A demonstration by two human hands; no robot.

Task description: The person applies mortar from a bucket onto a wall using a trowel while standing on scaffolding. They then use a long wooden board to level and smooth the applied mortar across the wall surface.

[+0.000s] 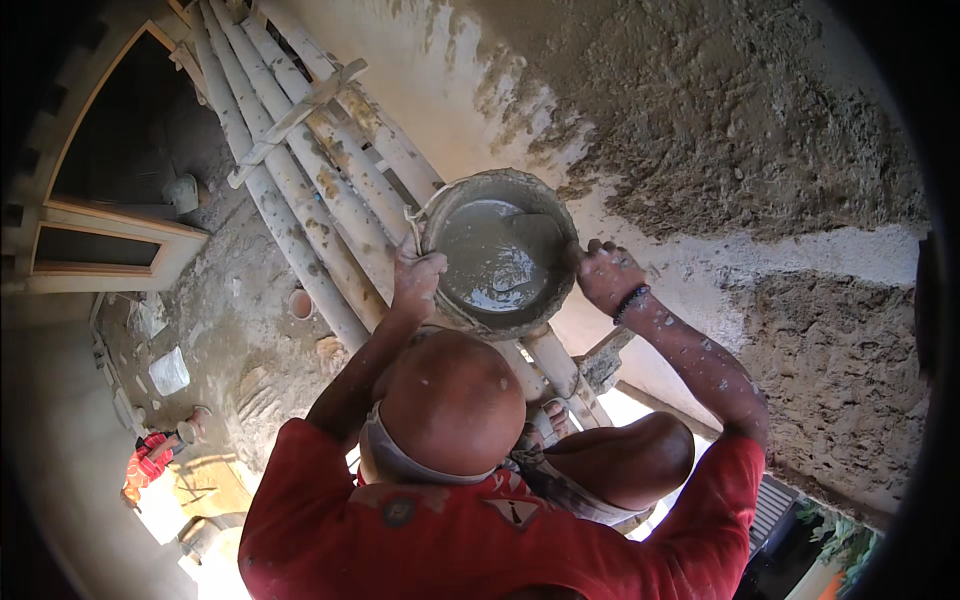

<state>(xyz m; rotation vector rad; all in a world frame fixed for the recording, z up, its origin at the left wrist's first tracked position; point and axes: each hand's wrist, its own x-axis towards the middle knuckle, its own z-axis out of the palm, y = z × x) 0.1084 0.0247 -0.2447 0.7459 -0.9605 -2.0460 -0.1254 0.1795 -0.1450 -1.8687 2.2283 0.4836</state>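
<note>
The left hand [418, 277] and right hand [608, 277] grip opposite sides of a round, grey-crusted bucket [505, 180] over long pale wooden poles [326, 182], presumably to keep its wet grey mix [495, 260] (glossy, so likely runny) level.

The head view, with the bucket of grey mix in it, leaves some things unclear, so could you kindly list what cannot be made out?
All in the head view:
- Inner bottom of the bucket: hidden by the grey mix.
- Other knee of the person in red: hidden by their head and shoulders.
- Red shape, lower left: too small to identify.
- Green leaves, lower right: cut off by the dark lens rim.
</note>
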